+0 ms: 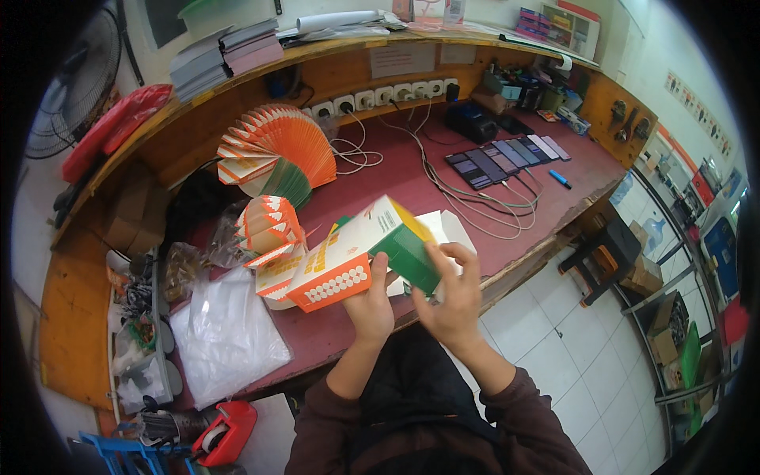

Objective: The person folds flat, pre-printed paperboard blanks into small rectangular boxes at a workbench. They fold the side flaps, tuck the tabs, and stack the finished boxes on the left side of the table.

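Left hand [370, 310]: curled, gripping white-orange-green rectangular cardboard carton [362, 250] | Carton: tilted above maroon wooden table's [394, 188] front edge | Right hand [454, 302]: loosely spread at carton's green end; contact hard to tell from here

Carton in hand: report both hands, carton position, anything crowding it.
Left hand gripping carton. Right hand at its green end. Carton tilted over red table. Fanned cartons close by its left end.

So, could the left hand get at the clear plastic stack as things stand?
Probably yes, once the left hand lets go of the box: the clear plastic stack lies largely uncovered nearby.
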Demonstrator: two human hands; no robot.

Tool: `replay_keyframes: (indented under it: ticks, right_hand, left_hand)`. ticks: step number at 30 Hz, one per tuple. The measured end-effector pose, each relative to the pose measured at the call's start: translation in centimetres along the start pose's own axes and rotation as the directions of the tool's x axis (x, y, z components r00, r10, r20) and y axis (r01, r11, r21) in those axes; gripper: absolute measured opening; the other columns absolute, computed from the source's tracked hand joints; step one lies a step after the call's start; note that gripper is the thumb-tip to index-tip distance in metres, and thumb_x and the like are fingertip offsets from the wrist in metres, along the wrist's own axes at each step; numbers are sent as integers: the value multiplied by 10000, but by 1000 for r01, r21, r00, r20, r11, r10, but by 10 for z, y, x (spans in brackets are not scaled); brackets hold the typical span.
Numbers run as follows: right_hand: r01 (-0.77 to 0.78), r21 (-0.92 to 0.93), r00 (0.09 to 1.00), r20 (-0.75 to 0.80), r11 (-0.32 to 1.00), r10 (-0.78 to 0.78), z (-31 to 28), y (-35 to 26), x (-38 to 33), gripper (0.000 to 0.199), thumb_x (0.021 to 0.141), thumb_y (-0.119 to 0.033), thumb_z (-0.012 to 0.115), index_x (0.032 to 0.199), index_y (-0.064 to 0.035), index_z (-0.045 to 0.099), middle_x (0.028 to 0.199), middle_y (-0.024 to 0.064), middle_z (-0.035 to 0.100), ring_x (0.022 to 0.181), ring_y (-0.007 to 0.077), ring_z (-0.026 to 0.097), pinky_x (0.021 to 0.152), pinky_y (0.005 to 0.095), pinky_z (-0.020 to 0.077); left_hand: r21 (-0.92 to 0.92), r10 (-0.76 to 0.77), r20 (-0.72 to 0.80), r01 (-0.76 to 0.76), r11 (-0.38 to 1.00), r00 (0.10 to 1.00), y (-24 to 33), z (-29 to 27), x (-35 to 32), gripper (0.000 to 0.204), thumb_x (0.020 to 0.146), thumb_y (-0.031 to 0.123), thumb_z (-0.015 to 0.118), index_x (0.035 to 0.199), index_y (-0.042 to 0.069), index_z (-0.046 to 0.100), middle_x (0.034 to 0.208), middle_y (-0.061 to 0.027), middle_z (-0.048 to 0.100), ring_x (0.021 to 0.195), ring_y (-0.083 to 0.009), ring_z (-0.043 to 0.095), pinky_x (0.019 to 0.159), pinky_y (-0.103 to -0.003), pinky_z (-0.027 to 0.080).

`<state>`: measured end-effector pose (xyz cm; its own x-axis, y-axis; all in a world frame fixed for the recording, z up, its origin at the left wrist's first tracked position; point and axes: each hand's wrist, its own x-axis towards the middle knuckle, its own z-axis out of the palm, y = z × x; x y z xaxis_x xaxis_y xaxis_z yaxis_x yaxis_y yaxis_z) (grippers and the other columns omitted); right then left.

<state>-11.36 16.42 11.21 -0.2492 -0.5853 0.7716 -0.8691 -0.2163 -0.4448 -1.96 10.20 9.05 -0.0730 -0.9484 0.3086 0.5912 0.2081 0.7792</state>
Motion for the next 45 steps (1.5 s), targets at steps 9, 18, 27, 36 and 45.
replay_keyframes:
  ticks: [9, 18, 27, 36, 45]
  right_hand:
    - [-325, 418, 944, 93, 848, 316, -8, 25, 11, 81, 831, -47, 664, 877, 16, 687, 775, 57, 657, 641, 98, 583, 563, 231, 451]
    - [-269, 584, 930, -49, 766, 364, -9, 24, 12, 70, 779, -15, 692, 819, 22, 648, 803, 100, 657, 712, 148, 648, 630, 251, 528]
    - [-219, 554, 950, -67, 803, 305, -4, 13, 9, 113, 791, -34, 712, 752, 15, 617, 813, 48, 558, 704, 90, 549, 616, 210, 464]
    - [-159, 517, 955, -137, 841, 264, 0, -1, -3, 85, 734, -31, 741, 759, -8, 663, 780, 85, 619, 673, 156, 599, 599, 242, 471]
    - [-85, 434, 973, -159, 897, 168, 9, -2, -5, 98, 738, -4, 715, 827, -17, 676, 820, 88, 629, 741, 186, 634, 631, 282, 501]
  left_hand:
    - [307, 38, 648, -307, 901, 761, -2, -14, -1, 206, 901, 78, 587, 1086, 0, 544, 1030, -110, 594, 987, -187, 597, 784, -324, 538]
    - [568, -89, 190, -35, 822, 978, -19, -2, -14, 210, 884, 75, 616, 1070, -8, 568, 1003, -101, 612, 974, -178, 602, 820, -310, 508]
    - [413, -71, 303, -64, 908, 950, -10, -6, -16, 240, 922, 84, 570, 1131, -31, 591, 1107, -85, 598, 1004, -159, 581, 814, -279, 497]
    - [195, -168, 422, 91, 977, 891, -1, -16, -15, 305, 958, 154, 509, 1205, -17, 565, 1255, -67, 518, 1134, -173, 507, 918, -332, 459]
    - [14, -131, 324, 134, 991, 937, -6, -8, -16, 317, 942, 90, 528, 1246, 0, 512, 1186, -76, 562, 1032, -159, 569, 875, -311, 501]
